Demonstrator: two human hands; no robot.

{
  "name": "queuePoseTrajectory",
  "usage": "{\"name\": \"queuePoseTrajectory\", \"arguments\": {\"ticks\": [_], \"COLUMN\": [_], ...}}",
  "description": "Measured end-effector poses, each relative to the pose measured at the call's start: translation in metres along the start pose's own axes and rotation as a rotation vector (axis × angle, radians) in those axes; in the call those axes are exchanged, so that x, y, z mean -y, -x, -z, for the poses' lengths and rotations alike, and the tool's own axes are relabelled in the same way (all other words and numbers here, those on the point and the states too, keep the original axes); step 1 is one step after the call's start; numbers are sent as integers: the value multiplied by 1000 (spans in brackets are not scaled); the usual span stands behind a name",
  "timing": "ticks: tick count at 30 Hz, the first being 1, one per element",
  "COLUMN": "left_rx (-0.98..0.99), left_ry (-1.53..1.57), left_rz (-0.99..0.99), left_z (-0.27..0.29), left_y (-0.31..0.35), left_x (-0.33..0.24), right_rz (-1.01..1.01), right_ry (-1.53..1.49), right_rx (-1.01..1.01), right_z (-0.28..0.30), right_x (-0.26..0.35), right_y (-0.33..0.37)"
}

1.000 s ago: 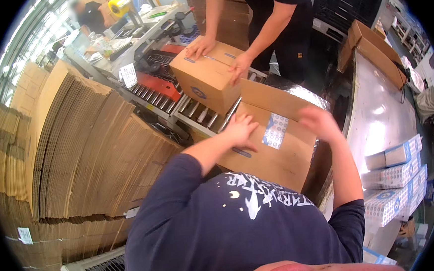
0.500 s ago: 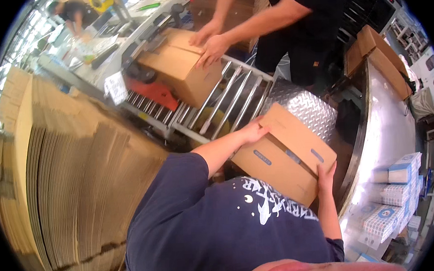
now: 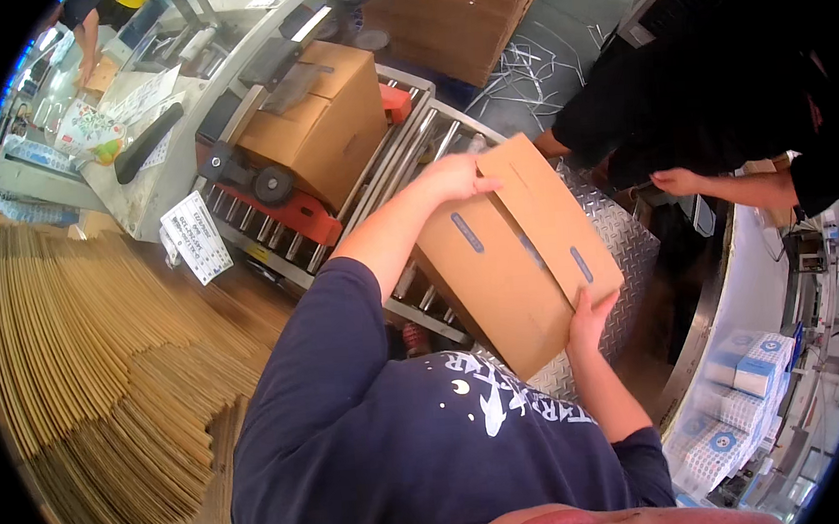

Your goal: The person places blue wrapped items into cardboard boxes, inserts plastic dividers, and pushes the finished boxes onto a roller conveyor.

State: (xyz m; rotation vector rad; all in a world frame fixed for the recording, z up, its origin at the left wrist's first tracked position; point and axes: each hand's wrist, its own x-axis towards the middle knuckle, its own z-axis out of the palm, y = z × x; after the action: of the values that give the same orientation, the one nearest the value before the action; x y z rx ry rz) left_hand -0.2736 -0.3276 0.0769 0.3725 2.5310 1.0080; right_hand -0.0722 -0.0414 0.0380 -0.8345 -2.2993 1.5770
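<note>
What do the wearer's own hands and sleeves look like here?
The left hand and right hand are bare; no gloves or watch show. The sleeves are plain dark navy, roughly elbow-length, part of a navy shirt with a pale printed front.

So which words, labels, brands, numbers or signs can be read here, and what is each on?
I don't copy out printed wording, so here is where it stands:
Shirt: large white lettering, partly legible.
White tag: lines of black characters, partly legible.
Held box: dark printed strips, lettering too small to read.
Other box: dark mark, too small.
Cartons: blue marks, too small.
Papers: print too small.
</note>
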Motion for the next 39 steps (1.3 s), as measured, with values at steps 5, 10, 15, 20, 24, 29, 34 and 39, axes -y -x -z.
{"name": "queuePoseTrajectory", "arguments": {"ticks": [5,10,15,20,24,29,34,39], "left_rx": [-588,-417,-470,-519,-577,-439,-541,-503], "left_ry": [-681,-617,-603,-565,-608,-407,-616,-601], "left_rz": [-120,-286,-243,-168,-135,228,361,429], "left_z": [32,22,61,101,134,133,39,75], "left_y": [14,42,44,31,29,39,102,107], "left_x": [32,30,57,84,114,105,40,91], "right_rz": [-10,84,61,273,306,411,-63,-23], "right_ry": [-28,4,-10,49,2,127,-188,795], "right_rx": [108,195,283,296,353,236,1107,1146], "right_z": [-73,-131,-180,-233,-275,-332,-247,-87], "right_x": [50,54,79,101,134,127,102,-81], "right_y": [-14,-28,-43,-61,-54,-62,-26,51]}}
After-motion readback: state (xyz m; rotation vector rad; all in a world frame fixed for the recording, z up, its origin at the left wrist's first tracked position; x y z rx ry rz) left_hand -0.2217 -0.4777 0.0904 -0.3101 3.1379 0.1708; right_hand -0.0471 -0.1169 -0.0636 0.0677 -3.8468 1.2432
